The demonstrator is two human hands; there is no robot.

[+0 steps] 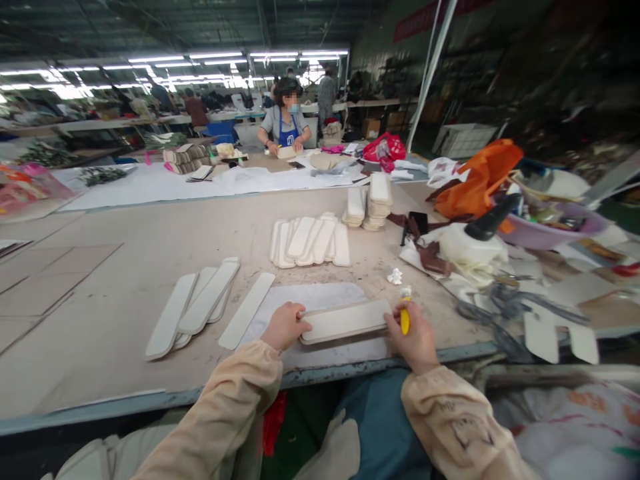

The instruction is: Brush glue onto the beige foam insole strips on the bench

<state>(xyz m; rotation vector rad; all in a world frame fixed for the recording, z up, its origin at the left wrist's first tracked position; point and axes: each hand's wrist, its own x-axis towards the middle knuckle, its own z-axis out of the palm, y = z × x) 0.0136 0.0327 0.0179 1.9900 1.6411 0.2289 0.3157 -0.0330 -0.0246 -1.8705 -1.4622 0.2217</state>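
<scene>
A long cream strip with rounded corners (347,321) lies level between my hands, above a white sheet (320,295) on the table. My left hand (286,327) pinches its left end. My right hand (414,335) grips the right end and also has a yellow-handled tool (405,319) between its fingers; the tool's whitish tip points away from me. Left of my left hand, a single pale strip (247,310) lies slanted. Farther left is a loose fanned pile of similar strips (207,297).
Beyond my hands lie a spread row of strips (310,240) and two upright-looking stacks (377,197). White crumpled bits (395,276) sit near the tool. At right are a white jug (470,250), a purple basin (555,230) and grey cloth strips (500,307). A co-worker (287,123) works opposite.
</scene>
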